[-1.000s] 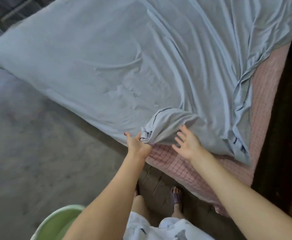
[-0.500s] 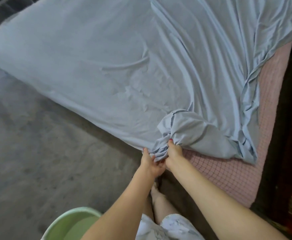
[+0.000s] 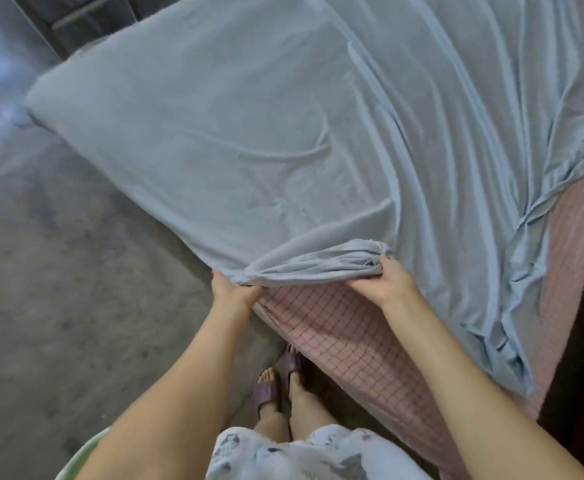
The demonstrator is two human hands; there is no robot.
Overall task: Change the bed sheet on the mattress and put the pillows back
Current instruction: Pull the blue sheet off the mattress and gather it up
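A light blue bed sheet (image 3: 283, 140) lies spread over most of the mattress (image 3: 346, 327), whose pink checked cover shows bare at the near corner and along the right side. My left hand (image 3: 229, 289) grips the sheet's bunched hem at the mattress's near left edge. My right hand (image 3: 384, 280) holds the same gathered hem further right, on top of the corner. The hem is stretched between the two hands. The sheet's right edge lies loose and wrinkled. No pillows are in view.
Grey concrete floor (image 3: 58, 289) spreads to the left of the bed. A pale green basin (image 3: 82, 459) sits at the bottom left by my legs. My feet in purple slippers (image 3: 276, 382) stand close to the mattress corner. Dark furniture runs along the right side.
My hands, which were together on the bunched corner, have moved apart, stretching the hem open across the corner. My view has shifted, showing more of the bed's far left end.
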